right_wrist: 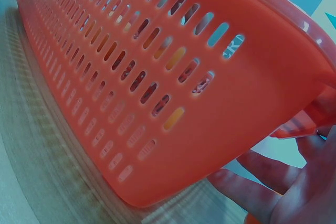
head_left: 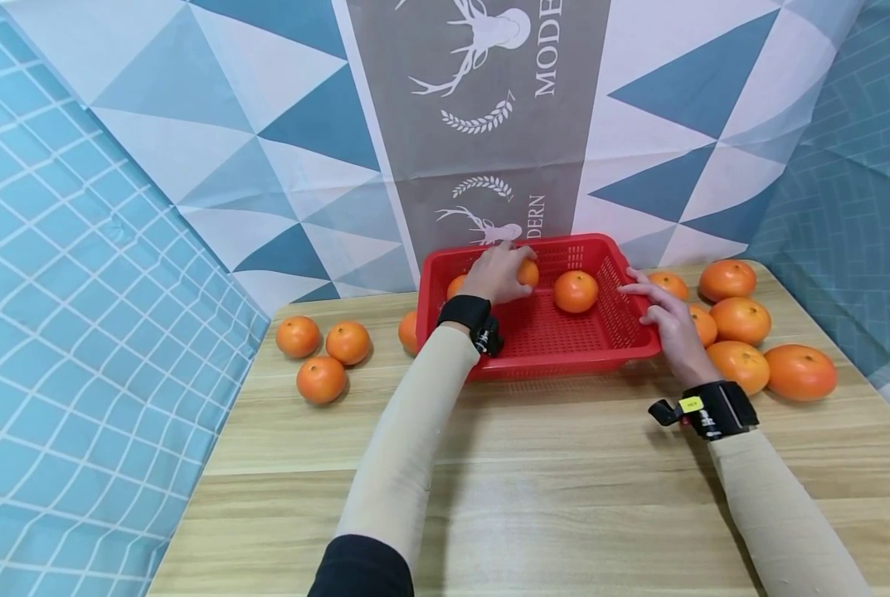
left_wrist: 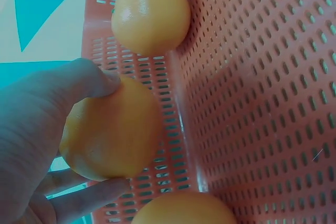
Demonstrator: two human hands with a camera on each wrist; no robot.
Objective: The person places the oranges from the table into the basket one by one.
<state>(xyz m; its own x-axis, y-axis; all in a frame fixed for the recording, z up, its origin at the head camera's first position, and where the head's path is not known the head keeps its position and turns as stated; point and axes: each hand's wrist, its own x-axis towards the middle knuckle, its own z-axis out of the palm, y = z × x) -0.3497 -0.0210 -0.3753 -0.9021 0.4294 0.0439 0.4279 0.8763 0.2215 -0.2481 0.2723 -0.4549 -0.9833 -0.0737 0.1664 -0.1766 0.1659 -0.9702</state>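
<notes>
Fingers (right_wrist: 262,182) beside red basket (right_wrist: 173,77)

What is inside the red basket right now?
The red basket holds three oranges: one loose, one gripped by the left hand, one mostly hidden behind that hand.

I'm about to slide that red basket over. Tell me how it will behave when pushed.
The red perforated basket looks like thin plastic, so probably light and easy to slide on the smooth wooden table. The loose orange inside would likely roll. The right hand on its rim may steady it.
</notes>
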